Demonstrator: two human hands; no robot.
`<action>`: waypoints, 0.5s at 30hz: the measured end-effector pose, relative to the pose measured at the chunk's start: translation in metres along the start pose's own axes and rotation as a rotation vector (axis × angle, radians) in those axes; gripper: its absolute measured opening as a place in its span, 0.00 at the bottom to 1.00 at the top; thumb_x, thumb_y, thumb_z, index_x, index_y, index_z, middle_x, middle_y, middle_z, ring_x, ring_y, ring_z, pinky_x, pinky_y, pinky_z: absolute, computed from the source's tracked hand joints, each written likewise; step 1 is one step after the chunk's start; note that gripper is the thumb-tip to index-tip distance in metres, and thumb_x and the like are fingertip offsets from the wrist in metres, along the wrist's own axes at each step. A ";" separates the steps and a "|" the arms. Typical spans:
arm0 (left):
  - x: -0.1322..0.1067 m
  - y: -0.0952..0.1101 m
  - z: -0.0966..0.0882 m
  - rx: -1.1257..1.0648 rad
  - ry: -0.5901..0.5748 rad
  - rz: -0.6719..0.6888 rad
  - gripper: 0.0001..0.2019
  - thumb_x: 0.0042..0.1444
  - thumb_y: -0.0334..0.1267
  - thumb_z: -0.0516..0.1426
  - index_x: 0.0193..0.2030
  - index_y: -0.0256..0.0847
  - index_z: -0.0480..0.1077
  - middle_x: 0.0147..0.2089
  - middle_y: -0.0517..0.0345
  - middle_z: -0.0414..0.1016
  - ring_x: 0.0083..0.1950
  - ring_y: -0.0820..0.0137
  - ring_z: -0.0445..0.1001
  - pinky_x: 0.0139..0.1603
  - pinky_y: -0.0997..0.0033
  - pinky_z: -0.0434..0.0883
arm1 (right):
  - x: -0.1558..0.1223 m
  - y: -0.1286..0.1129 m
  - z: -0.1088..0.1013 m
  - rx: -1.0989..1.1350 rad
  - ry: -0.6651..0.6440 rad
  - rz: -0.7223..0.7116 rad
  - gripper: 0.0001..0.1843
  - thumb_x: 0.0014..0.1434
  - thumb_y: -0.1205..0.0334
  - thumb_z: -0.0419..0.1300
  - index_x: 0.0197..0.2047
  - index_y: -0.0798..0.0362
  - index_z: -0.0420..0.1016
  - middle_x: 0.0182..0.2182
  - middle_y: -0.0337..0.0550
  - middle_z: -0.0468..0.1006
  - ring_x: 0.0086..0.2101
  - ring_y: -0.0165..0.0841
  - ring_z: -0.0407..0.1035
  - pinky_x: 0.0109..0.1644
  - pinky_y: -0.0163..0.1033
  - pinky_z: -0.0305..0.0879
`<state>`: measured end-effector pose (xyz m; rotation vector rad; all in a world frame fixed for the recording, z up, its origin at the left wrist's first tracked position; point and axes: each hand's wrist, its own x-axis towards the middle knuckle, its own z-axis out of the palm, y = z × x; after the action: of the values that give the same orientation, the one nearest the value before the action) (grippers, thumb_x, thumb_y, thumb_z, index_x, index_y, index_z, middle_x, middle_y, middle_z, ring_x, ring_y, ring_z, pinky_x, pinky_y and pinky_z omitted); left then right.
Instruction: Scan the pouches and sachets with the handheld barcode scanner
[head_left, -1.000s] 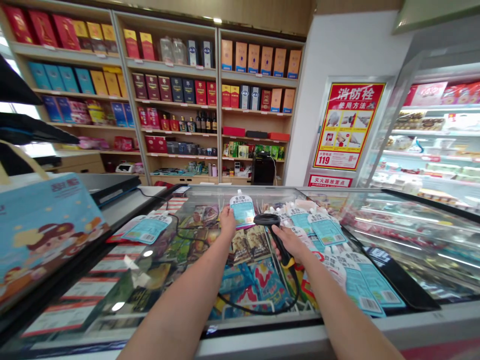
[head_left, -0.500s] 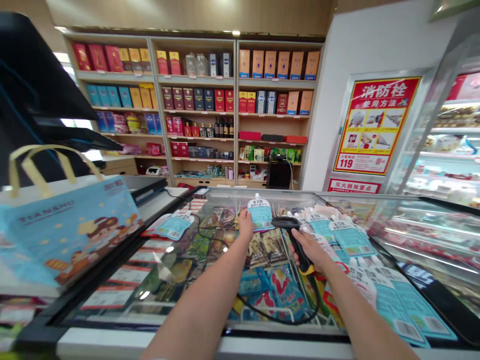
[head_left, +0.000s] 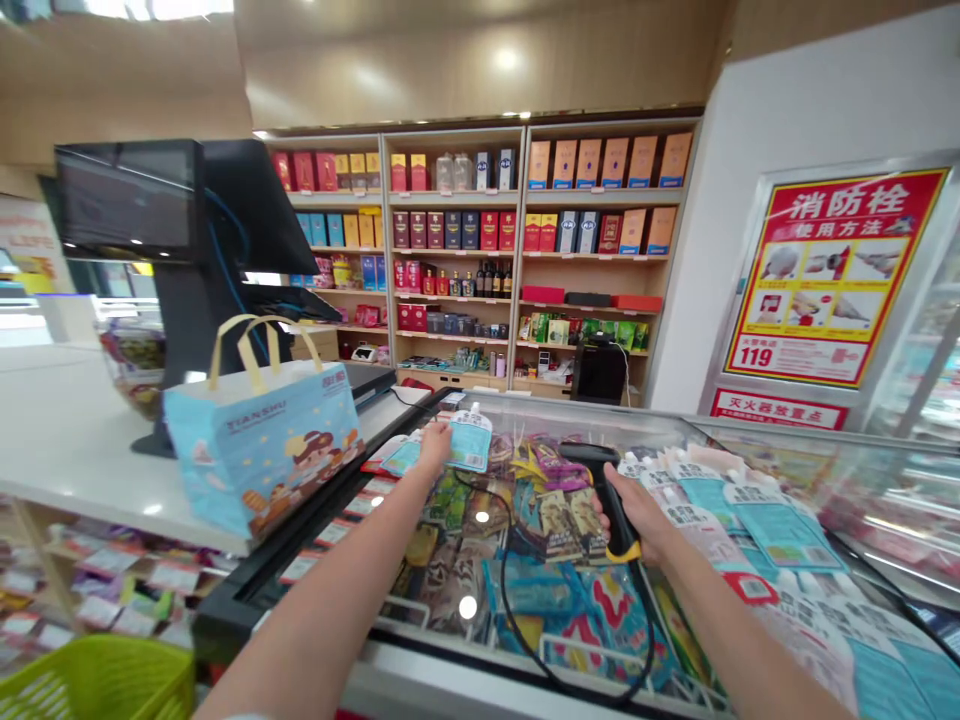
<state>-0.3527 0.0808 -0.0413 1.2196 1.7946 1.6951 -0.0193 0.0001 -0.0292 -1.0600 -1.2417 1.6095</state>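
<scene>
My left hand (head_left: 433,447) lies on the glass lid of a chest freezer (head_left: 390,680), its fingers pinching the lower edge of a spout pouch with a blue label (head_left: 469,442). A second blue-labelled pouch (head_left: 401,458) lies flat against the hand's other side. My right hand (head_left: 637,515) grips a black handheld barcode scanner (head_left: 609,500) with a yellow band near its base. The scanner's head points toward the left, and its black coiled cord (head_left: 517,610) loops down across the glass.
Several more spout pouches (head_left: 780,530) are heaped on the glass at right, above packaged snacks inside the freezer. Left of it, a blue tote bag (head_left: 262,455) stands on a white counter (head_left: 75,440) beneath a checkout monitor (head_left: 127,200). A green basket (head_left: 97,690) sits low at left.
The view has swung left and up, bringing the monitor, counter and basket into sight. The pouch has stayed with my left hand, and the scanner has stayed in my right.
</scene>
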 end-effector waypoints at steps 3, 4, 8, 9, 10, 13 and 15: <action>0.024 -0.012 -0.058 0.148 0.057 -0.004 0.08 0.48 0.40 0.53 0.23 0.40 0.65 0.18 0.61 0.62 0.21 0.72 0.61 0.23 0.74 0.59 | 0.010 0.003 0.019 -0.003 -0.038 0.018 0.26 0.59 0.41 0.50 0.24 0.54 0.68 0.10 0.38 0.65 0.11 0.28 0.61 0.15 0.32 0.61; 0.031 -0.016 -0.074 0.193 0.074 -0.004 0.09 0.48 0.40 0.53 0.22 0.40 0.64 0.18 0.60 0.62 0.21 0.71 0.62 0.24 0.73 0.59 | 0.012 0.004 0.025 -0.004 -0.053 0.028 0.25 0.59 0.41 0.50 0.25 0.54 0.69 0.10 0.38 0.65 0.11 0.28 0.61 0.15 0.32 0.61; 0.051 -0.027 -0.110 0.361 0.096 -0.023 0.10 0.46 0.35 0.55 0.17 0.40 0.61 0.15 0.57 0.60 0.25 0.65 0.67 0.29 0.68 0.62 | 0.021 0.004 0.045 -0.011 -0.080 0.025 0.25 0.58 0.41 0.51 0.27 0.56 0.70 0.10 0.38 0.65 0.11 0.27 0.60 0.15 0.32 0.61; 0.053 -0.028 -0.113 0.456 0.088 -0.019 0.09 0.46 0.33 0.55 0.17 0.39 0.62 0.16 0.55 0.62 0.28 0.63 0.70 0.31 0.67 0.63 | 0.023 0.004 0.050 -0.012 -0.083 0.020 0.26 0.58 0.41 0.51 0.27 0.56 0.70 0.10 0.37 0.65 0.11 0.27 0.60 0.15 0.32 0.61; 0.054 -0.029 -0.114 0.559 0.079 -0.012 0.08 0.45 0.31 0.54 0.18 0.38 0.63 0.17 0.53 0.64 0.31 0.61 0.71 0.34 0.66 0.64 | 0.024 0.003 0.054 -0.010 -0.084 0.013 0.26 0.59 0.41 0.51 0.27 0.57 0.69 0.10 0.37 0.66 0.11 0.27 0.61 0.15 0.32 0.62; 0.049 -0.028 -0.112 0.849 0.054 -0.004 0.07 0.47 0.26 0.51 0.26 0.35 0.69 0.29 0.43 0.73 0.41 0.56 0.73 0.39 0.63 0.66 | 0.029 0.001 0.067 -0.006 -0.091 -0.004 0.26 0.59 0.41 0.50 0.27 0.57 0.70 0.11 0.37 0.66 0.11 0.27 0.61 0.14 0.32 0.62; 0.042 -0.025 -0.109 0.964 0.036 0.040 0.12 0.51 0.24 0.47 0.33 0.33 0.71 0.38 0.36 0.73 0.45 0.53 0.72 0.41 0.61 0.66 | 0.029 -0.001 0.074 -0.020 -0.107 0.000 0.27 0.58 0.39 0.50 0.28 0.57 0.70 0.10 0.37 0.66 0.11 0.27 0.61 0.14 0.31 0.61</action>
<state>-0.4685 0.0506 -0.0316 1.5494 2.7371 0.8119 -0.0983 0.0070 -0.0206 -0.9973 -1.3309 1.6749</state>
